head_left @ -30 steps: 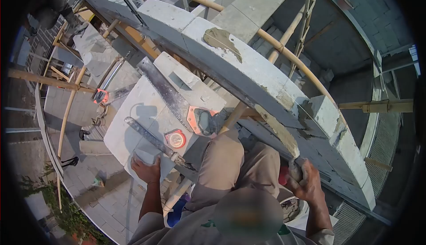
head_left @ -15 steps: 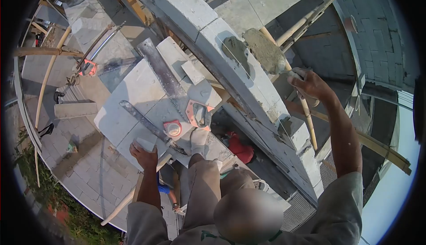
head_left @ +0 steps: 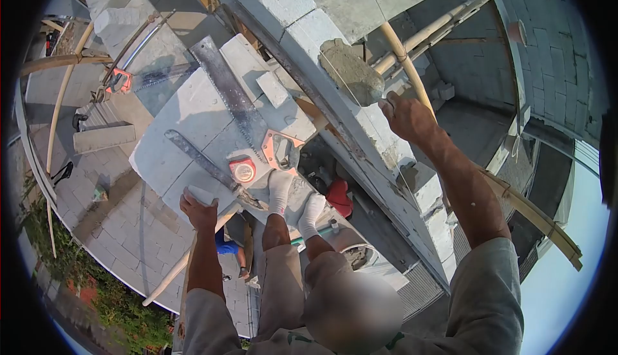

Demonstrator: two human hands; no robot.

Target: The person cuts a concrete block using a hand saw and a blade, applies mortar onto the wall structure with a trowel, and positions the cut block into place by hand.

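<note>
My right hand [head_left: 409,118] is closed round the handle of a trowel, its blade [head_left: 353,75] coated in grey mortar and held over the top of the pale block wall [head_left: 302,28]. A thin string line runs along that wall past the blade. On the left, my left hand [head_left: 201,212] grips a small pale block [head_left: 201,194] at the edge of the block-covered platform [head_left: 170,123]. Just beyond that hand lie a long dark blade [head_left: 203,160], a red tape measure [head_left: 243,169] and a handsaw [head_left: 232,91] with an orange handle.
Bamboo poles [head_left: 405,62] cross behind the wall. Another handsaw [head_left: 119,81] lies at upper left. A bucket [head_left: 358,255] stands by my legs. Below the platform are a person's blue sleeve [head_left: 226,242] and something red [head_left: 339,198]. A drop shows beside the wall.
My right hand has brought the mortar-laden trowel leftward from beyond the wall to over its top, above the mortar patch there. My left hand still holds the small block.
</note>
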